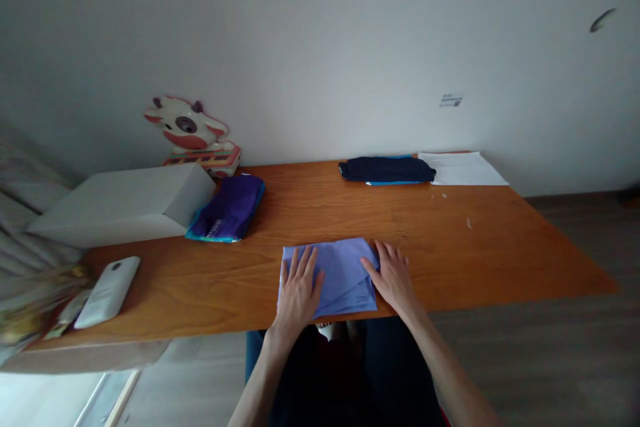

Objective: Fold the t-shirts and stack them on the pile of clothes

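Observation:
A light purple folded cloth (343, 273) lies flat near the front edge of the wooden table (310, 203). Its layers overlap, with a slanting edge across the lower right part. My left hand (299, 287) rests flat on the cloth's left side, fingers stretched out and pointing away from me. At the cloth's right edge, my right hand (394, 273) has its thumb on the fabric and its fingers reaching past the upper right corner. The fingers of the right hand are apart and grip nothing I can see.
A white box (125, 207), a dark purple packet (230, 210) and a cow-shaped toy keyboard (193, 130) stand on the left. Nearer lies a white device (109, 292). Along the wall are a dark folded cloth (387, 169) and white paper (465, 168).

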A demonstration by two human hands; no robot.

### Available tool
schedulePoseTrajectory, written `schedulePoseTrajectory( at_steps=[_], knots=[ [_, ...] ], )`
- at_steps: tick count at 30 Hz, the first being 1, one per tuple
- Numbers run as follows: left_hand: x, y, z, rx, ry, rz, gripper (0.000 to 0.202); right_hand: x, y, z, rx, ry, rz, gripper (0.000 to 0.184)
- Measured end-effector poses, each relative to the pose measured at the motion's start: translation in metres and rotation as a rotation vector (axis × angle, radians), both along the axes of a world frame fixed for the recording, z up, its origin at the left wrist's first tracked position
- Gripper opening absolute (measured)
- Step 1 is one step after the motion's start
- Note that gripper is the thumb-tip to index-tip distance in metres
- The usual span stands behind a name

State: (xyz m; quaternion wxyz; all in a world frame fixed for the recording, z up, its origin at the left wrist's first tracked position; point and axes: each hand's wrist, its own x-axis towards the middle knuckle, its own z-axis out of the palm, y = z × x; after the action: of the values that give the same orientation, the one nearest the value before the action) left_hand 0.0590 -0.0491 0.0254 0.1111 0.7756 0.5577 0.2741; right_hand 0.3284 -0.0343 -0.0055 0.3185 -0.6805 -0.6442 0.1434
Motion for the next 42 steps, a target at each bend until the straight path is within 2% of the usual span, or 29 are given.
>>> schedulePoseTrajectory(
  at_steps=[3, 5, 7, 9, 12, 15, 17, 19, 21, 24, 25, 27, 30, 32, 38, 40, 42],
  knots=[
    [-0.002, -0.004, -0.017, 0.002, 0.114, 0.032, 0.059, -0.011, 0.016, 0.013, -0.037, -0.154, 0.028, 0.06],
    [-0.002, -0.006, -0.021, 0.001, 0.149, 0.025, 0.06, -0.018, 0.017, 0.017, -0.061, -0.146, 0.071, 0.052],
    [-0.003, -0.007, -0.021, -0.001, 0.163, 0.02, 0.061, -0.023, 0.01, 0.016, -0.088, -0.02, 0.14, 0.047],
    [-0.004, -0.006, -0.02, 0.007, 0.158, 0.018, 0.062, -0.03, -0.002, 0.013, -0.135, 0.207, 0.201, 0.043],
    [-0.004, -0.005, -0.021, 0.034, 0.116, 0.021, 0.065, -0.041, -0.016, 0.012, -0.195, 0.487, 0.174, 0.04],
    [0.0, -0.002, -0.024, 0.034, 0.062, 0.036, 0.065, -0.052, -0.014, 0.012, -0.166, 0.554, 0.124, 0.057],
    [0.003, 0.004, -0.027, 0.006, 0.016, 0.042, 0.063, -0.052, 0.0, 0.01, -0.111, 0.55, 0.148, 0.066],
    [0.004, 0.014, -0.029, -0.045, -0.087, 0.03, 0.059, -0.044, 0.025, 0.007, -0.066, 0.548, 0.148, 0.063],
    [0.0, 0.027, -0.03, -0.11, -0.284, 0.021, 0.053, -0.029, 0.054, 0.006, -0.061, 0.557, 0.113, 0.059],
    [-0.015, 0.041, -0.033, -0.171, -0.584, 0.054, 0.048, 0.002, 0.09, 0.006, -0.078, 0.525, 0.093, 0.065],
    [-0.021, 0.042, -0.035, -0.173, -0.609, 0.059, 0.049, 0.012, 0.096, 0.005, -0.075, 0.502, 0.095, 0.068],
    [-0.032, 0.037, -0.039, -0.16, -0.523, 0.018, 0.057, 0.029, 0.097, 0.002, -0.065, 0.456, 0.092, 0.076],
    [-0.04, 0.019, -0.04, -0.123, -0.279, -0.107, 0.074, 0.045, 0.072, -0.004, -0.072, 0.421, 0.089, 0.085],
    [-0.042, 0.004, -0.036, -0.109, -0.161, -0.154, 0.078, 0.049, 0.047, -0.005, -0.067, 0.399, 0.099, 0.085],
    [-0.045, -0.054, -0.011, -0.154, 0.048, -0.295, 0.084, 0.051, -0.035, 0.002, -0.047, 0.316, 0.121, 0.066],
    [-0.047, -0.075, -0.009, -0.167, 0.096, -0.336, 0.093, 0.053, -0.066, 0.003, -0.033, 0.274, 0.107, 0.058],
    [-0.048, -0.089, -0.012, -0.152, 0.148, -0.369, 0.098, 0.056, -0.096, 0.002, 0.003, 0.231, 0.07, 0.055]
  ],
)
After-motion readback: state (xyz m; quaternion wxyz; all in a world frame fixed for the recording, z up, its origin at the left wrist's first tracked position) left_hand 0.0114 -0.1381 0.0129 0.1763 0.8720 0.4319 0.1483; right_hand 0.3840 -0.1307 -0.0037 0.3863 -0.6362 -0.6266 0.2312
